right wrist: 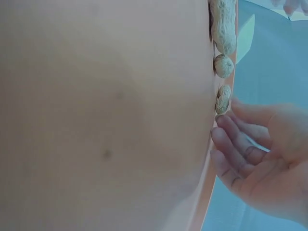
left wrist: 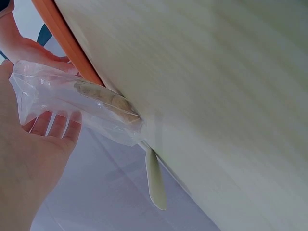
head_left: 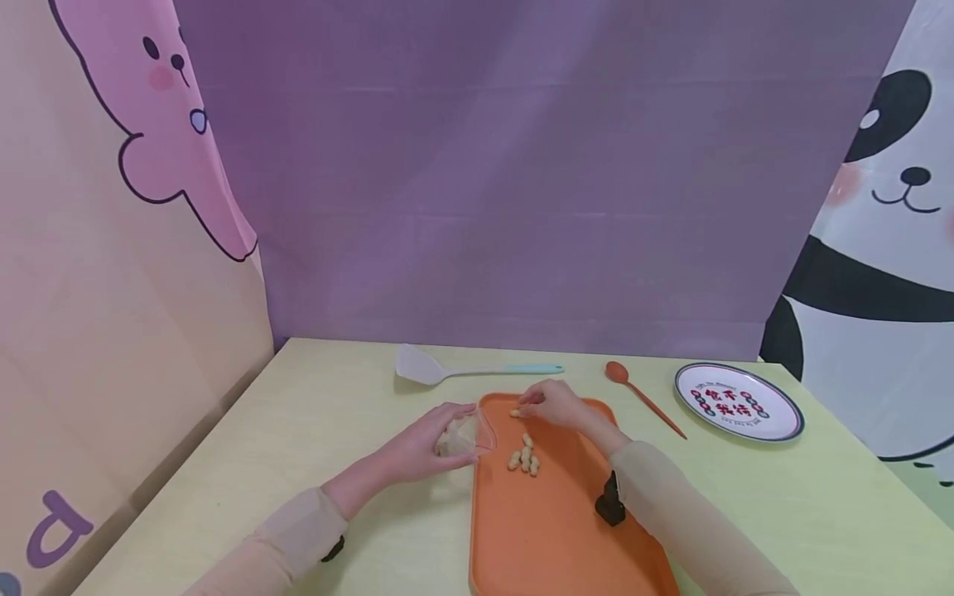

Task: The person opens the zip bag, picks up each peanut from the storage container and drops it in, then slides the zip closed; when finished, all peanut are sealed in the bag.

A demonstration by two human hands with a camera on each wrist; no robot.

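Observation:
My left hand (head_left: pixel 421 447) grips a clear plastic bag (head_left: pixel 460 436) beside the left edge of the orange tray (head_left: pixel 559 530). In the left wrist view, tan peanuts (left wrist: pixel 113 102) lie inside the bag, which is held between thumb and fingers. Over the far end of the tray, my right hand (head_left: pixel 557 403) pinches a single peanut (head_left: pixel 515 413) with thumb and index finger. That peanut (right wrist: pixel 223 99) also shows at the fingertips in the right wrist view. Several peanuts (head_left: pixel 525 458) sit in a small group on the tray, nearer to me.
Behind the tray lies a spatula (head_left: pixel 421 364) with a pale green handle. To the right are a reddish-brown spoon (head_left: pixel 617 372) and a white plate (head_left: pixel 696 379) with a dark rim and red lettering. A purple cloth (head_left: pixel 507 207) hangs behind the table (head_left: pixel 328 389).

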